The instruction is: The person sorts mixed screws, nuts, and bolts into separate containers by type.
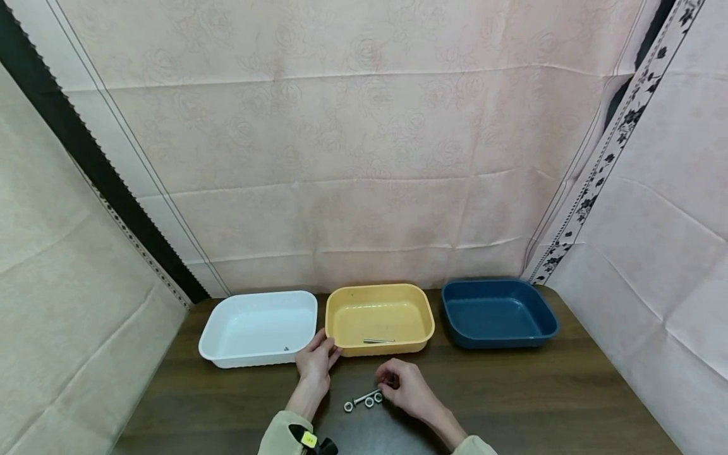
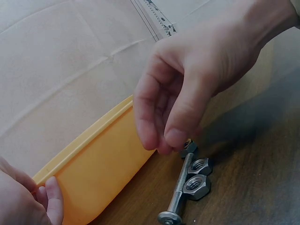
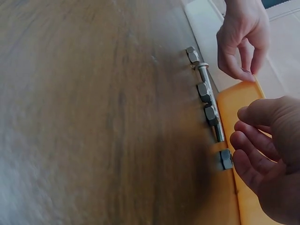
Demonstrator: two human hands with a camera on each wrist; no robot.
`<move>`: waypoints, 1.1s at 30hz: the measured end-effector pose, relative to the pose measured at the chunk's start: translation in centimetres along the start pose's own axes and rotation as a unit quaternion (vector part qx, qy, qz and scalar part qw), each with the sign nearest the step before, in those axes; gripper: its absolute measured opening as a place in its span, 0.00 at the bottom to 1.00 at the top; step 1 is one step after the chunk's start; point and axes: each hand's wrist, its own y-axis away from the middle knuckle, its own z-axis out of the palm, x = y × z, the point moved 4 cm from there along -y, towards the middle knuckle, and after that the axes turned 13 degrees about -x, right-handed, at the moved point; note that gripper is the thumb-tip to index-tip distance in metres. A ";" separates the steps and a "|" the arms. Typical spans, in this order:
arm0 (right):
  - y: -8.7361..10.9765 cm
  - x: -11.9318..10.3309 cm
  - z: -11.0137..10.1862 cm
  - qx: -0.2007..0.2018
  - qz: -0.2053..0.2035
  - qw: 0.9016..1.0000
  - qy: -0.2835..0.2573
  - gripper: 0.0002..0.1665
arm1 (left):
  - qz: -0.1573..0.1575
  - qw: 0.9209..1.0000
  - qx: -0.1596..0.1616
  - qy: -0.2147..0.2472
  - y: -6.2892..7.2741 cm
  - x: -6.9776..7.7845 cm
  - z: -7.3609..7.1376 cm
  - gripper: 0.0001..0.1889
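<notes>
My left hand (image 1: 314, 363) grips the near left corner of the yellow tray (image 1: 423, 346), its fingers at the rim. Just in front of this tray, my right hand (image 1: 411, 392) hovers low with loosely bent fingers and nothing visible between them. Below its fingertips a long silver bolt (image 2: 180, 185) lies on the table, its round head toward the left. Several hex nuts lie along it: one nut (image 1: 348, 407) by the head, two beside the shank, and another nut (image 3: 226, 159) past the threaded end, close to my right fingers.
A thin metal rod-like piece (image 1: 378, 341) lies inside the yellow tray. To the left stands a white tray (image 1: 227, 311) with a tiny dark item (image 1: 287, 349) in it. A dark blue tray (image 1: 500, 341) is at the right. Pale cloth (image 1: 364, 158) hangs behind the wooden table (image 1: 540, 392).
</notes>
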 end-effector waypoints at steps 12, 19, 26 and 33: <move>-0.3 -0.1 0.9 -0.020 0.009 0.999 0.023 0.11 | 0.000 1.000 -0.001 -0.002 -0.1 0.0 0.0 0.27; -0.6 -0.2 0.9 -0.045 0.004 0.998 0.049 0.11 | 0.000 1.000 -0.001 0.001 -0.1 -0.1 -0.1 0.26; -1.1 0.1 1.0 -0.083 0.035 0.993 0.071 0.09 | 0.007 1.000 -0.003 0.000 0.0 0.0 0.0 0.27; -1.3 0.1 0.9 -0.103 0.045 0.990 0.081 0.09 | 0.007 1.000 -0.001 -0.006 -0.1 0.0 0.1 0.26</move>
